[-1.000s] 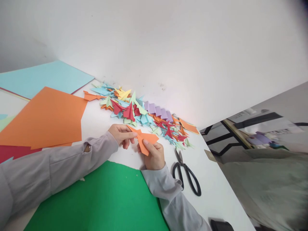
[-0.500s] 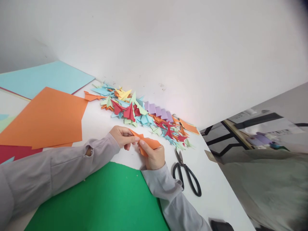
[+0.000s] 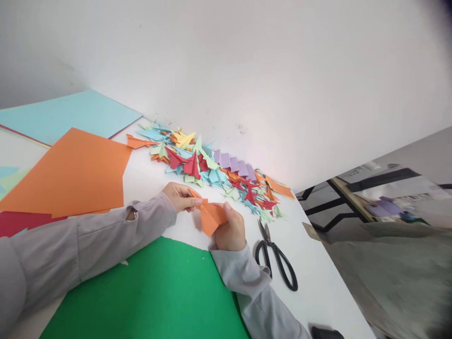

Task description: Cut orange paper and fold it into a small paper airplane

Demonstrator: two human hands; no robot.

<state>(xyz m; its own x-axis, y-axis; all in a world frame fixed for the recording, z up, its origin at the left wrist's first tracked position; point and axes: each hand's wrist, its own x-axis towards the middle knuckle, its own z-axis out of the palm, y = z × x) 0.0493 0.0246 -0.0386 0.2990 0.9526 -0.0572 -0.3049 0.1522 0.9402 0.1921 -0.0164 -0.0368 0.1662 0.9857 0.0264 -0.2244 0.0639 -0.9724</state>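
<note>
A small folded piece of orange paper (image 3: 211,219), shaped like a paper plane, is held above the white table between both hands. My left hand (image 3: 181,197) pinches its narrow end with thumb and fingertips. At its wider end my right hand (image 3: 231,228) grips it, thumb on top and the other fingers mostly hidden behind. Just beyond lies a heap of small folded paper planes (image 3: 192,165) in red, light blue, green, yellow and orange. Black-handled scissors (image 3: 270,245) rest to the right of my right hand, blades partly apart.
Below my forearms lies a green sheet (image 3: 148,292). Large orange sheets (image 3: 76,174) and light blue sheets (image 3: 74,115) are stacked at the left, with red paper (image 3: 24,223) under them. Pleated purple paper (image 3: 235,165) stands against the wall. A black object (image 3: 325,332) sits at the table's right edge.
My right thumb has moved right and up off the paper's middle. The orange paper has turned, so its broad folded face now shows. The view has shifted slightly.
</note>
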